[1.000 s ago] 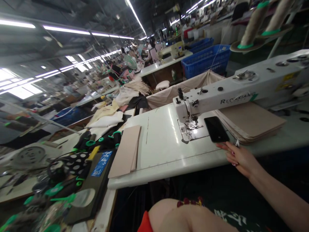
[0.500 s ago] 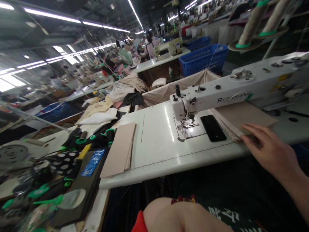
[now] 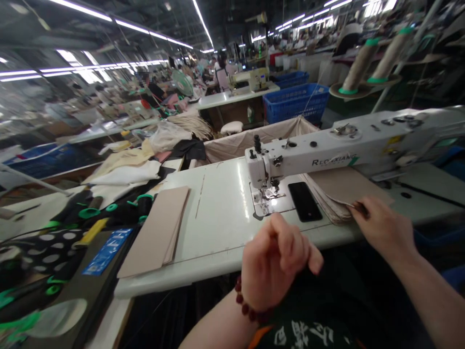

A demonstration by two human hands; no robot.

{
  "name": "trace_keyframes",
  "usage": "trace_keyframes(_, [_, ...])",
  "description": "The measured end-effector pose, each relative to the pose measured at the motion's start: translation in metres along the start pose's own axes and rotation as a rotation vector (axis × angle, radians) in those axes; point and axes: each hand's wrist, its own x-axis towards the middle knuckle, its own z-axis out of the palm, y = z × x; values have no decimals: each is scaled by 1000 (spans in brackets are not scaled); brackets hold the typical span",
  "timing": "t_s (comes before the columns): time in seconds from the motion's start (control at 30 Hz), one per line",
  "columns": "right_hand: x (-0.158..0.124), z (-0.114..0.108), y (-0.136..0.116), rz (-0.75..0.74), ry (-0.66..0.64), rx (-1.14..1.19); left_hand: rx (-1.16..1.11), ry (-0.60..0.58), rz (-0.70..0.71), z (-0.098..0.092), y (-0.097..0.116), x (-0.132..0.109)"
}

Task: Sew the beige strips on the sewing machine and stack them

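My right hand (image 3: 385, 225) is closed at the near corner of a stack of beige fabric pieces (image 3: 348, 186). Its fingers pinch the top piece, whose edge is lifted a little. A small dark object (image 3: 361, 208) shows at those fingers; its kind is unclear. My left hand (image 3: 279, 257), with a dark red bead bracelet (image 3: 247, 303) at the wrist, is raised before the table's front edge. Its fingers are curled in and nothing shows in them. A black phone (image 3: 305, 201) lies between the stack and the needle area of the white sewing machine (image 3: 301, 155).
More beige pieces (image 3: 160, 232) lie at the left end of the sewing table (image 3: 207, 218). Thread spools (image 3: 143, 203), polka-dot cloth (image 3: 51, 249) and a blue label (image 3: 107, 252) crowd the left side. Behind stand a cloth-lined bin (image 3: 250, 140) and a blue basket (image 3: 294, 102).
My left hand has come up into view in front of the table. My right hand now pinches and lifts the top beige piece's corner. The camera view has shifted to the right.
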Motion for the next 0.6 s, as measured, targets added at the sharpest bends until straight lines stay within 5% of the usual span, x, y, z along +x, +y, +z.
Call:
trace_keyframes(0.17, [17, -7, 10, 23, -130, 225, 25, -43, -85, -38, -40, 56])
trace_keyframes(0.3, [8, -44, -3, 13, 133, 335, 94, -80, -218, -49, -63, 81])
trace_keyframes(0.37, [-6, -68, -21, -171, 160, 313, 42, -121, -267, -45, -65, 92])
trace_keyframes(0.5, [-40, -95, -74, -662, -160, 511, 73, -152, -267, -42, -63, 105])
trace_keyframes(0.6, [-52, -87, -105, -798, -501, 795, 293, -71, -211, -66, -61, 98])
